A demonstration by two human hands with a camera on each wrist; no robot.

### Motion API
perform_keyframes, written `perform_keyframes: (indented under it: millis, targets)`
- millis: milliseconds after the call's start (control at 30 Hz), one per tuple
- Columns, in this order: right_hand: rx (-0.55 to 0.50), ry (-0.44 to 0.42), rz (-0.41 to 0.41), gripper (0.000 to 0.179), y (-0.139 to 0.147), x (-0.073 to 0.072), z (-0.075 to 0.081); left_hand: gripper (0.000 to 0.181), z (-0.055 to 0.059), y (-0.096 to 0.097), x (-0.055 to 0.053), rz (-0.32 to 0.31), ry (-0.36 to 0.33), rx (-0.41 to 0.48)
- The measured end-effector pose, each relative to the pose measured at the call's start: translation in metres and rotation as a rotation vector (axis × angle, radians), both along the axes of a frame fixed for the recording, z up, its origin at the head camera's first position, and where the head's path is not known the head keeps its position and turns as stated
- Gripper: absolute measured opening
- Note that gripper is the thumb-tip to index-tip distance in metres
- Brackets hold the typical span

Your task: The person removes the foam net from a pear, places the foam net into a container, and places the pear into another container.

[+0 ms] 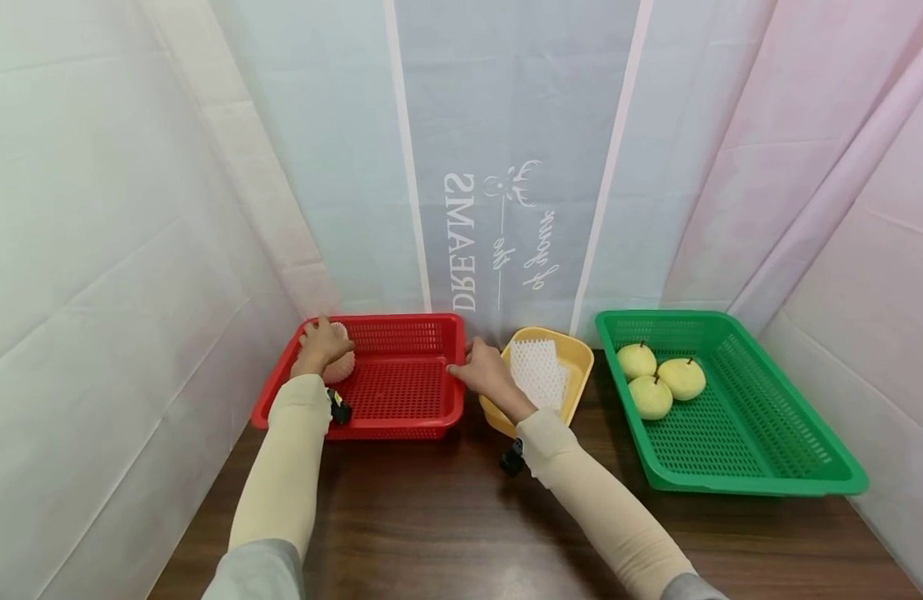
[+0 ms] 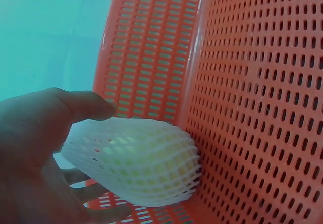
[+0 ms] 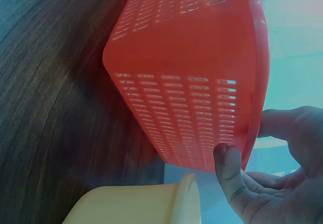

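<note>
A pear in a white foam net (image 2: 151, 163) lies against the wall at the left end of the red basket (image 1: 401, 387). My left hand (image 1: 322, 346) is over that end, its thumb extended along the top of the net and its other fingers beneath in the left wrist view. How firmly they touch the net cannot be told. On the basket's right side, my right hand (image 1: 484, 367) grips the rim, with the thumb (image 3: 228, 166) on one face of the wall and a finger across the edge.
Right of the red basket stands a yellow tray (image 1: 579, 367) with white foam nets (image 1: 536, 371) in it, partly behind my right forearm. Farther right, a green basket (image 1: 746, 479) holds three bare pears (image 1: 682, 379). Curtains close off the table's (image 1: 431, 517) back and sides.
</note>
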State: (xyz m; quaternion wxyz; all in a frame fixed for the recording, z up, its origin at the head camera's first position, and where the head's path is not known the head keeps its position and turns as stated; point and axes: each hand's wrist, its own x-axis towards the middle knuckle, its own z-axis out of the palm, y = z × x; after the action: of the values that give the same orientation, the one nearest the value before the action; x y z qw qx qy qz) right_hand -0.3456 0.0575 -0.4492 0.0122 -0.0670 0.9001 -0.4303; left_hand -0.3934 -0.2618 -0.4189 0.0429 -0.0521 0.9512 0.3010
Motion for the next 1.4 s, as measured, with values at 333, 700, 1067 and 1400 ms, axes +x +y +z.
perform_keyframes:
  millis: [333,700,1067,1400]
  targets:
    - [-0.006,0.005,-0.004,0.042,-0.0016,0.0020,-0.0001,0.084,-0.0089,-0.0060,0.0037,-0.006,-0.031,0.014]
    - [-0.025,-0.019,0.003,0.042,-0.0012,0.0036,-0.0002,0.085,-0.0078,-0.0065,0.0044,-0.033,-0.131,-0.013]
    - [-0.026,-0.003,-0.001,0.045,-0.0020,0.0016,-0.0032,0.096,-0.0048,-0.0043,0.0041,-0.017,-0.204,0.025]
    - [-0.042,0.007,-0.001,0.043,-0.0036,0.0023,-0.0010,0.092,-0.0053,-0.0031,0.0036,-0.034,-0.220,0.007]
